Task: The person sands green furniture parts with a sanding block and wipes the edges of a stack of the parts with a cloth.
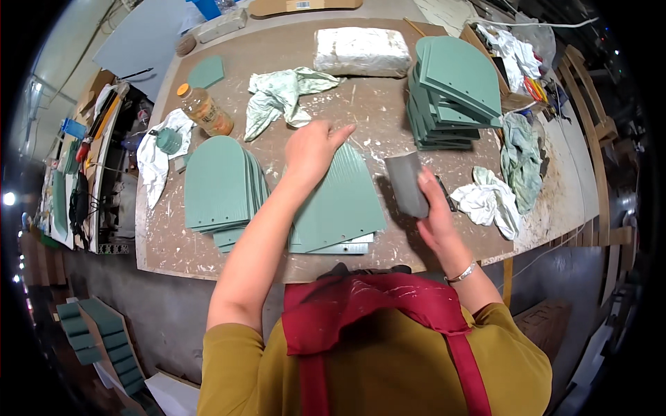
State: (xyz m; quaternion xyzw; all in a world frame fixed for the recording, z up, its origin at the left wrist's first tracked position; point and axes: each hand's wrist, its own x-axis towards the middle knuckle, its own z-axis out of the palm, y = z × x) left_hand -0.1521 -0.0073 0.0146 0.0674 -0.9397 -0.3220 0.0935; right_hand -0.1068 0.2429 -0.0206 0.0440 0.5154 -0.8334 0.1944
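My left hand (312, 152) rests at the rounded far end of a green arched panel (340, 204), thumb stretched out to the right; its other fingers are bent down out of sight. That panel lies on top of other panels, with a pale edge showing under its near side. In my right hand (437, 218) is a grey sanding block (407, 184), gripped along its right side and held just right of the panel. Left of my left forearm stands a stack of green arched panels (220, 182) with small holes along the straight edge.
A taller stack of green panels (458, 76) stands at the far right, beside a white wrapped block (362, 52). An orange-capped bottle (208, 114) and a crumpled cloth (281, 97) lie beyond the left stack. More rags (489, 197) lie to the right on the brown tabletop (173, 253).
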